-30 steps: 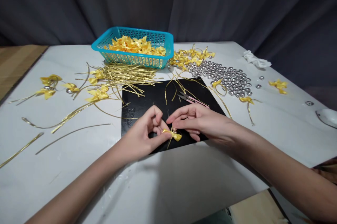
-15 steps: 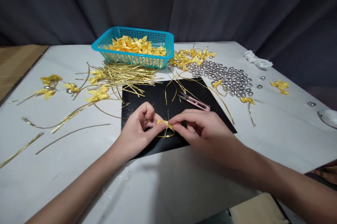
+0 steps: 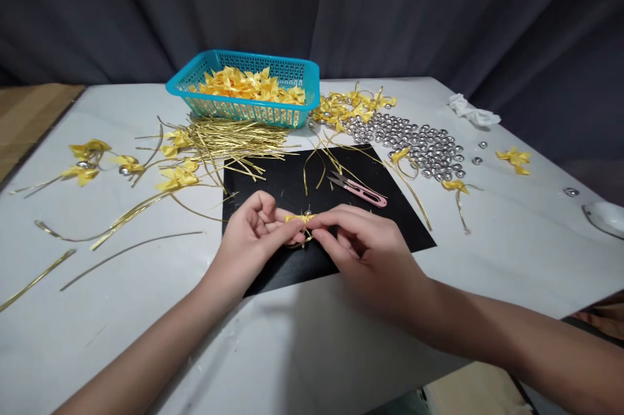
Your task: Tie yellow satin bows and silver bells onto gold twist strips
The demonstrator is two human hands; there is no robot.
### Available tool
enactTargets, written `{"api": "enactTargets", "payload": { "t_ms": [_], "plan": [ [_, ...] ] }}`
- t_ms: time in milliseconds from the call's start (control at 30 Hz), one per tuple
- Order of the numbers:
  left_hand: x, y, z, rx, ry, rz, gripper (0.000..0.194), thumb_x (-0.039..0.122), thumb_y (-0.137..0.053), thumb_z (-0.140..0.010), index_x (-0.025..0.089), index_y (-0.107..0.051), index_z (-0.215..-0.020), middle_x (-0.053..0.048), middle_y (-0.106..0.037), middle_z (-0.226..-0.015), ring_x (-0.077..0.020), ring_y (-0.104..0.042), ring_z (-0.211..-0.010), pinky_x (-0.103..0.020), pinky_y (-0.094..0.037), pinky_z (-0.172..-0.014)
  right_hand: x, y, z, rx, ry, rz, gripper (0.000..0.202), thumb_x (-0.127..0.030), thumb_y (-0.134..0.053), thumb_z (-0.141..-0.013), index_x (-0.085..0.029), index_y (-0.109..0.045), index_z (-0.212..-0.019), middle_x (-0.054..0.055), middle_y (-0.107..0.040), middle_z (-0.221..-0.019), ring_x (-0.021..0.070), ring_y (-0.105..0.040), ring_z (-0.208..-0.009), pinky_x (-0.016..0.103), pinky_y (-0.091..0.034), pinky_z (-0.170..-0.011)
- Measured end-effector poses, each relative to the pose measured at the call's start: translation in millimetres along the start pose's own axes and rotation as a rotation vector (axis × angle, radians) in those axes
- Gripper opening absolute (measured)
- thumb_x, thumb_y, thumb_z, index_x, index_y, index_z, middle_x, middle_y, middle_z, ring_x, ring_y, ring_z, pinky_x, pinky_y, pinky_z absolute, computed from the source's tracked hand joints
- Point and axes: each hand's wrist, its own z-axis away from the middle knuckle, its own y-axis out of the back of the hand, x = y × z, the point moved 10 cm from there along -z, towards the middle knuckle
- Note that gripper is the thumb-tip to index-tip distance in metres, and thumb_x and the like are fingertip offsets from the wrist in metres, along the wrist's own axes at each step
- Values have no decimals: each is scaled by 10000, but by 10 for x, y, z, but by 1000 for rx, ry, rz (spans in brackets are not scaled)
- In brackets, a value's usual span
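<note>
My left hand (image 3: pixel 258 229) pinches a small yellow ribbon bow (image 3: pixel 295 218) between thumb and fingers. From the other side, the thumb and forefinger of my right hand (image 3: pixel 365 239) also close on the bow. A loop of gold cord (image 3: pixel 305 243) hangs below it, and a small silver bead (image 3: pixel 307 213) shows at its top edge. Both hands are above a black mat (image 3: pixel 277 268); my fingertips partly hide the bow. Pink-handled thread snips (image 3: pixel 361 190) lie on the mat just beyond my right hand.
A blue basket (image 3: pixel 244 106) of yellow ribbon pieces stands at the back. Before it lies a pile of gold cords (image 3: pixel 238 138). Silver beads (image 3: pixel 424 145) spread to the right beside finished-looking yellow bows (image 3: pixel 355 106). More bows (image 3: pixel 180 175) and loose cords are at left.
The bow has turned in my fingers, so the silver bead now shows at its top and less of the cord loop is visible. My hands stay close together.
</note>
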Motion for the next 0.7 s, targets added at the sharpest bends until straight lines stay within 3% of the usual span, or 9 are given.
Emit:
{"api": "enactTargets", "payload": {
  "t_ms": [300,533,700],
  "plan": [
    [-27,14,16,20,32,113,403,91,-741,-644,188,-352,-685,50,-659,-552,-46,-593,-554,-109,-453,-566,-115,7,19,30,161,22,198,-53,-490,-848,-142,-654,-912,30,-646,-818,72,-484,-558,207,-392,-532],
    [-64,26,-2,28,35,149,404,71,-744,-639,184,-359,-686,13,-710,-617,-55,-635,-591,-111,-471,-595,52,-7,-63,-15,-20,-25,156,-50,-551,-807,-127,-685,-827,-1,-602,-692,43,-414,-470,175,-341,-441],
    [-71,26,10,50,55,215,379,96,-754,-645,181,-390,-710,2,-724,-624,-57,-652,-590,-105,-477,-600,-101,53,-23,66,163,6,178,-59,-534,-825,-123,-683,-897,29,-661,-777,56,-453,-506,194,-387,-497]
  ]
}}
